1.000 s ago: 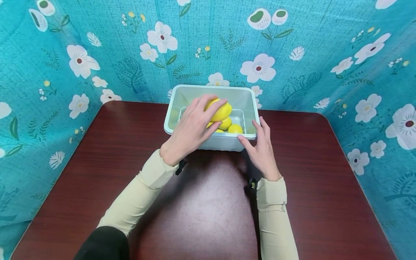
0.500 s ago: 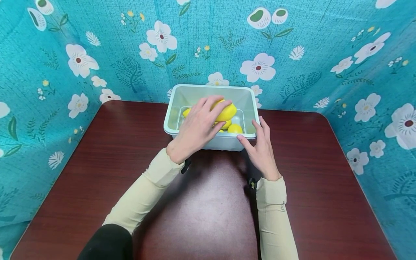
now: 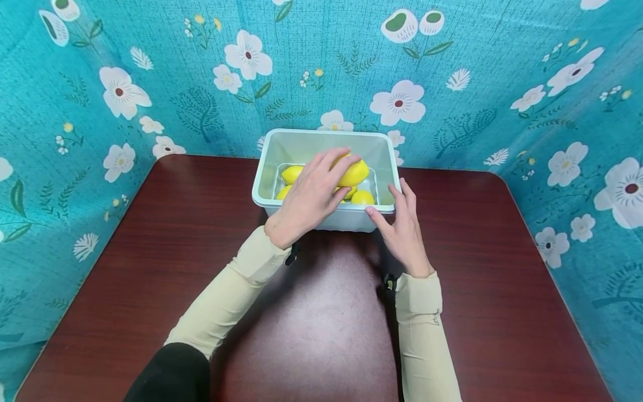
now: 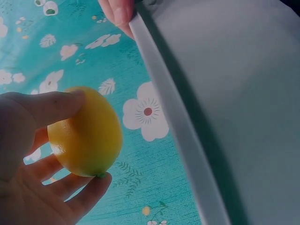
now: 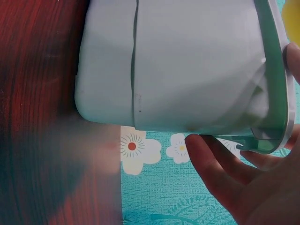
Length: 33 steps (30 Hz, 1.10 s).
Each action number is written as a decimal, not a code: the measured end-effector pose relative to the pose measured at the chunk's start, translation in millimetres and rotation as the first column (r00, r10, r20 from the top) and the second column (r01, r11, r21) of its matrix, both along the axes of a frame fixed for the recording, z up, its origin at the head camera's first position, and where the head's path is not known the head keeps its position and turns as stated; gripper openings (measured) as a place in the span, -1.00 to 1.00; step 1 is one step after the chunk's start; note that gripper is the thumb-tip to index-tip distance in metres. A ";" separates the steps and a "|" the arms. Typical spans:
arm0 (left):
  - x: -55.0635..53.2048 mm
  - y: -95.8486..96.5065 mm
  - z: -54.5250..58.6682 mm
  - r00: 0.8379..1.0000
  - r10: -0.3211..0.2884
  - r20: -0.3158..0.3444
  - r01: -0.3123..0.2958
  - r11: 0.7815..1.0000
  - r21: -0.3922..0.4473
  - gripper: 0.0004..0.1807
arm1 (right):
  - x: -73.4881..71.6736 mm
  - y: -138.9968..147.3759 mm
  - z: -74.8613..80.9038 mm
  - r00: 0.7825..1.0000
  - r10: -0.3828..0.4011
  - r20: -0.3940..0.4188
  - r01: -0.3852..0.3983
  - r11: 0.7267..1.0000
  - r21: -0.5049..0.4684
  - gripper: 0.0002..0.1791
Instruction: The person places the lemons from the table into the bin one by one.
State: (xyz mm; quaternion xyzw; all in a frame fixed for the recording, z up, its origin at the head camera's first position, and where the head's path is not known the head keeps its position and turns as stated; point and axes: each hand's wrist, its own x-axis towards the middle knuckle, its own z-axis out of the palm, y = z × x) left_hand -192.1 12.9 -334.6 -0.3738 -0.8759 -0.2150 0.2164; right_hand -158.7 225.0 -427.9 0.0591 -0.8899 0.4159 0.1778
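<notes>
My left hand (image 3: 313, 192) grips a yellow lemon (image 3: 355, 174) over the open pale green plastic bin (image 3: 346, 222). In the left wrist view the thumb lies along one side of this lemon (image 4: 86, 136), with fingertips on the other. More lemons sit inside the bin: one (image 3: 292, 174) at the left, part of another (image 3: 283, 192) below it, and one (image 3: 363, 197) near the front right. Others are partly hidden behind the left hand. My right hand (image 3: 404, 234) holds the bin's front right corner, thumb on the front rim and fingers along the right side.
The bin stands at the back of a dark reddish-brown table (image 3: 477, 279). Right behind it hangs a blue flowered cloth (image 3: 301, 84), which also lines both sides. A dark rounded shape (image 3: 173, 374) shows at the bottom left, by the left sleeve.
My left hand has shifted a little to the right and slightly lower with its lemon, uncovering lemons at the bin's left. The right hand keeps its hold on the corner.
</notes>
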 end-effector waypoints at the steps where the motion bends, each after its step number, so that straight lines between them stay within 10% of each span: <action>1: -0.5 0.7 -0.7 1.000 0.001 0.003 -0.001 1.000 0.001 -0.44 | 0.1 0.1 0.1 1.000 0.000 0.002 0.000 1.000 0.000 -0.19; 33: -10.2 8.3 -20.8 0.998 0.045 0.039 -0.044 0.999 -0.022 -0.50 | -0.1 0.7 -1.1 1.000 -0.012 0.003 0.012 1.000 0.003 -0.19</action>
